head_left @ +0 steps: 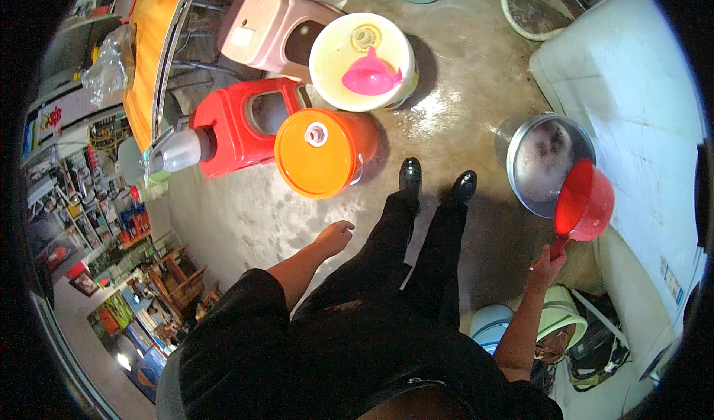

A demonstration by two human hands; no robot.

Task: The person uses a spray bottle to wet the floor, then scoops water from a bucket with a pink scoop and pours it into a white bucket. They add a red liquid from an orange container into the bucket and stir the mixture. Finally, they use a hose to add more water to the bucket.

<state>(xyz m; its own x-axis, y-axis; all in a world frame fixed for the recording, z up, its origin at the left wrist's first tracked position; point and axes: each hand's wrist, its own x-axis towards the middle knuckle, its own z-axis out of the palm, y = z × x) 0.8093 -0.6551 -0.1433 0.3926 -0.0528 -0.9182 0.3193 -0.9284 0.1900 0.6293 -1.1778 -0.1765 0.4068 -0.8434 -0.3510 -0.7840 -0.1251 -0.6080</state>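
Note:
My right hand [547, 269] grips the handle of a red plastic water dipper [595, 204]. The dipper's bowl is over the near right rim of a round metal pail [515, 159], which holds a cloudy, foamy-looking liquid; I cannot tell whether the two touch. Hanging over the floor at my left side, my left hand [335, 238] has loosely curled fingers with nothing visible in them. Ahead of it stands an orange bucket [316, 167] with a lid and a white spout cap. Behind that, a pink funnel [370, 75] lies on a cream bucket [327, 48].
A red stool [227, 126] and a pale pink stool [256, 29] lie left of the buckets. A large white appliance-like body [632, 70] borders the right side. Blue and pale green buckets [559, 308] sit by my right forearm. The floor [461, 85] looks wet in places.

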